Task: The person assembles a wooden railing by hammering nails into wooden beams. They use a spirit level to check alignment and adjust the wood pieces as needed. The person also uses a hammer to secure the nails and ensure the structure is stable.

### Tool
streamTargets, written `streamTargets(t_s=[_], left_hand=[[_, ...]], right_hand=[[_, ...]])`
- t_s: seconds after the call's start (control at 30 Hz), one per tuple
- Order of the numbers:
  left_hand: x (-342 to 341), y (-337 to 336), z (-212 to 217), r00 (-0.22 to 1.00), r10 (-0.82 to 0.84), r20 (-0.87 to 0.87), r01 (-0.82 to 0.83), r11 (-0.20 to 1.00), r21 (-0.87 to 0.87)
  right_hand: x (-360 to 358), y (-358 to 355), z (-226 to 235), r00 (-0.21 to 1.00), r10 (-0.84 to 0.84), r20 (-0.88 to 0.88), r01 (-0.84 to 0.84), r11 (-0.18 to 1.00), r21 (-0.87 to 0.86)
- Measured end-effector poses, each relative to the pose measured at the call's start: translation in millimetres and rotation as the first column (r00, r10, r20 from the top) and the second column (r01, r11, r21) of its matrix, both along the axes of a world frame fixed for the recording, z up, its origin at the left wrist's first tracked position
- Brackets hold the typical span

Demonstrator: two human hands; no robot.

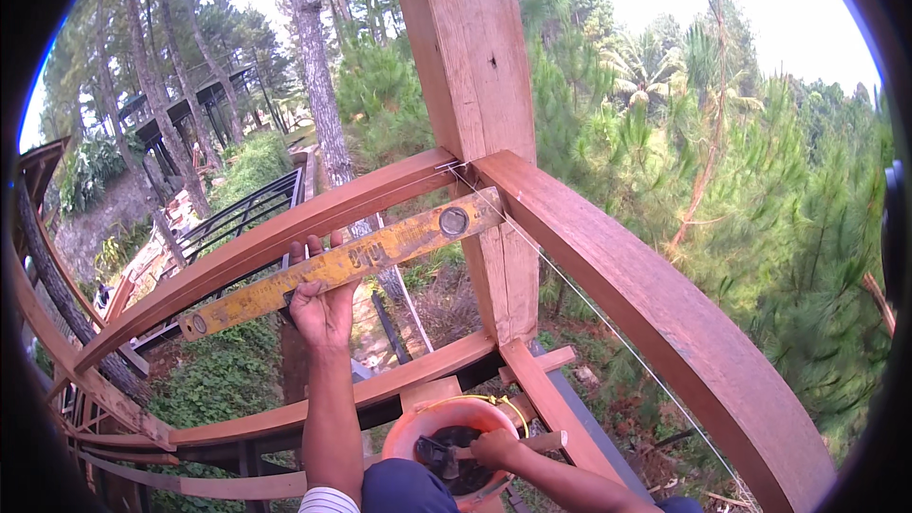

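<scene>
My left hand (325, 309) is closed round a worn yellow spirit level (399, 249). The level slants up to the right just below the left wooden rail (256, 237), and its right end lies near the post. Lower down, my right hand (497, 448) grips a wooden-handled hammer (546, 442). Its dark head is over the mouth of an orange bucket (404, 429) with a yellow handle. The bucket's dark contents are partly hidden by the hand and hammer. A thin white string (608, 318) runs from the post along the right rail.
A thick wooden post (489, 66) stands ahead, with the right rail (655, 294) and lower beams (380, 380) joining it. My knees are close to the bucket. Leafy ground, pine trunks (313, 57) and dense greenery lie beyond the frame, with dark metal railings (242, 214) at left.
</scene>
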State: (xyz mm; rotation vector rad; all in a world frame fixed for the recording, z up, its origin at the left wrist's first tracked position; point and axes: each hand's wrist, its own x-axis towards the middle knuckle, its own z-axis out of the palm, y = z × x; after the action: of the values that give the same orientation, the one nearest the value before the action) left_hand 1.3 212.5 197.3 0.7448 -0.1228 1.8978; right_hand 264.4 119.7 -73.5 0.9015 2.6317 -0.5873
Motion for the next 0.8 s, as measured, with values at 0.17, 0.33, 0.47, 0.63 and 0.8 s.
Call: streamTargets(t_s=[0.17, 0.33, 0.47, 0.63, 0.8], left_hand=[[0, 6, -1, 0.999, 0.003, -0.049, 0.0, 0.998, 0.061], [1, 13, -4, 0.988, 0.097, -0.117, -0.082, 0.989, 0.126], [-2, 14, -8, 0.986, 0.01, -0.166, 0.023, 0.98, 0.198], [-7, 15, -14, 0.979, 0.025, -0.202, 0.014, 0.982, 0.191], [-9, 19, -12, 0.978, 0.048, -0.204, -0.008, 0.981, 0.195]], right_hand=[[2, 0, -3, 1.0, 0.028, -0.003, -0.028, 1.0, 0.005], [2, 0, 1, 1.0, 0.014, -0.01, -0.014, 1.0, 0.001], [4, 1, 7, 0.999, 0.04, -0.014, -0.04, 0.999, 0.008], [5, 0, 8, 1.0, 0.007, -0.025, -0.007, 1.0, 0.008], [4, 0, 2, 1.0, 0.014, -0.011, -0.014, 1.0, 0.017]])
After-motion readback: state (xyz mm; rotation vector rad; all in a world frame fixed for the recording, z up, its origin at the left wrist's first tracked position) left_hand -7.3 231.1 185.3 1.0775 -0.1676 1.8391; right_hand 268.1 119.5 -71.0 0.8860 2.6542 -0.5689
